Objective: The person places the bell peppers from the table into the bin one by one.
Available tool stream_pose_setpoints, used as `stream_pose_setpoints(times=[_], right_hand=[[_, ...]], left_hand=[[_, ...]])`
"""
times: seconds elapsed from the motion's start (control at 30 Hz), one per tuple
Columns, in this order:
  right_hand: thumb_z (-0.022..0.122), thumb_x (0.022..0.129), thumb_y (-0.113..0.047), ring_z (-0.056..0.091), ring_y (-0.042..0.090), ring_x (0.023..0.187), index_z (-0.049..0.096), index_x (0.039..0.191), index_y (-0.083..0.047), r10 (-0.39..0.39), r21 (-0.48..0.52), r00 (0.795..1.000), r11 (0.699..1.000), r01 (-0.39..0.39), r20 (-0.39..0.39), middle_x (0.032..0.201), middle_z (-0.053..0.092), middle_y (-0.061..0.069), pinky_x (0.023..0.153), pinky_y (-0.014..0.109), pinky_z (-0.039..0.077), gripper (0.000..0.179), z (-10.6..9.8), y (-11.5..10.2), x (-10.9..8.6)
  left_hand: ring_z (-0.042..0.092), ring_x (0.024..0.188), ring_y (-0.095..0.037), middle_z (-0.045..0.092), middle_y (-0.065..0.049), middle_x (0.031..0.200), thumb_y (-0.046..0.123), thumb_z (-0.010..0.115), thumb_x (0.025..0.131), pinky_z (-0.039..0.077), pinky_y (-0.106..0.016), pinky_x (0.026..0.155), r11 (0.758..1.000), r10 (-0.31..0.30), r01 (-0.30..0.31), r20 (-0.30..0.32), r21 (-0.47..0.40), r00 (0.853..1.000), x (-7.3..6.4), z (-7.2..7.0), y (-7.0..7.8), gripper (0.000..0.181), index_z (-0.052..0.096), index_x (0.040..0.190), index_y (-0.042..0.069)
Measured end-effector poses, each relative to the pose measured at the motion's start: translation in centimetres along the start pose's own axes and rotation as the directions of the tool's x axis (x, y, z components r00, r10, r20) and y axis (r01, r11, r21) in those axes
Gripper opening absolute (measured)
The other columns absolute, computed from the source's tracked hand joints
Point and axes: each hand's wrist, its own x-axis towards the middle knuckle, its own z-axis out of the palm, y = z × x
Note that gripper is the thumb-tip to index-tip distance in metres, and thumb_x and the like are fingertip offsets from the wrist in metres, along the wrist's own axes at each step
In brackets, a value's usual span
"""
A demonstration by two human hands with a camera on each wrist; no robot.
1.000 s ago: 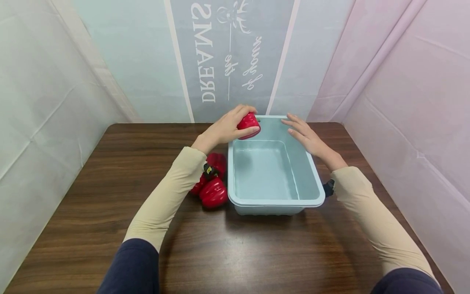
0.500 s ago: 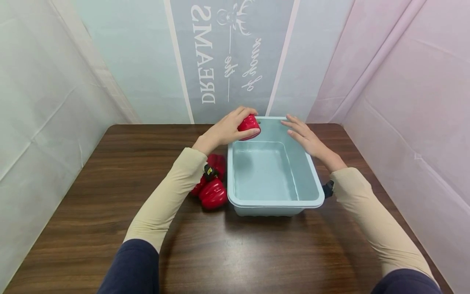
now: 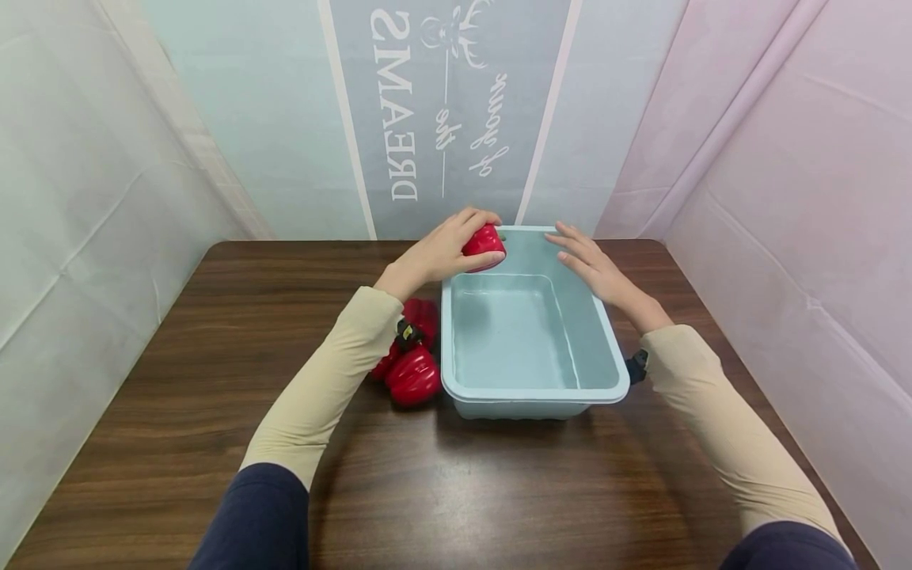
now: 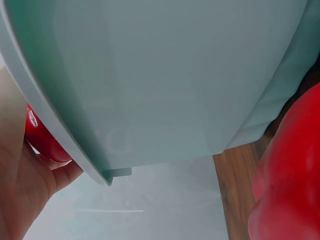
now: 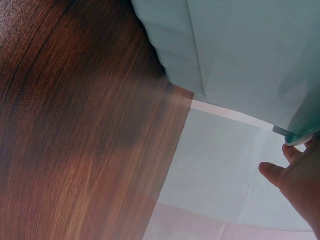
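My left hand [image 3: 447,244] grips a red bell pepper [image 3: 484,245] over the far left corner of a pale blue plastic tub [image 3: 537,393]. In the left wrist view, the held pepper [image 4: 42,137] shows partly behind the tub's rim, against the palm. My right hand [image 3: 594,265] reaches over the tub's far right side with its fingers extended and holds nothing. In the right wrist view, the right fingers [image 5: 272,172] are near the tub's rim. The inside floor of the tub is bare.
Several more red bell peppers [image 3: 415,376] lie on the dark wooden table [image 3: 456,491] against the tub's left side, partly hidden by the left sleeve. A printed cloth backdrop [image 3: 442,119] hangs behind the table, with pale cloths at both sides.
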Motion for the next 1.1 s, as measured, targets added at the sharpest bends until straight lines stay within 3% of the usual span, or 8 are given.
stream_pose_setpoints(times=[0.4,0.83,1.1], right_hand=[[0.037,0.1,-0.029,0.001,0.029,0.143,0.037,0.142,-0.011,0.0,0.002,1.0,1.0,0.0,-0.005,0.155,0.013,0.009,0.11,0.059,0.0,0.046,0.19,-0.05,-0.25],[0.038,0.099,-0.028,0.002,0.029,0.143,0.037,0.142,-0.011,-0.005,0.006,1.0,1.0,0.005,-0.012,0.154,0.014,0.011,0.109,0.059,0.001,0.046,0.34,-0.09,-0.53],[0.038,0.099,-0.028,0.001,0.029,0.143,0.037,0.142,-0.011,-0.004,0.001,1.0,1.0,0.004,-0.019,0.154,0.014,0.012,0.109,0.06,0.001,0.046,0.44,-0.07,-0.68]], left_hand=[[0.042,0.108,-0.014,0.043,0.005,0.126,0.063,0.054,0.08,0.049,-0.029,0.082,1.0,-0.013,0.013,0.009,-0.002,1.0,-0.27,0.32,0.08,0.066,0.042,0.133,0.025],[0.041,0.109,-0.014,0.042,0.006,0.128,0.057,0.058,0.082,0.049,-0.028,0.081,0.999,-0.031,0.03,0.021,0.026,0.999,-0.32,0.81,0.19,0.059,0.041,0.133,0.032],[0.041,0.11,-0.015,0.041,0.005,0.13,0.061,0.056,0.081,0.049,-0.03,0.083,0.999,-0.02,0.02,0.023,0.027,1.0,-0.44,0.84,0.23,0.066,0.041,0.134,0.026]])
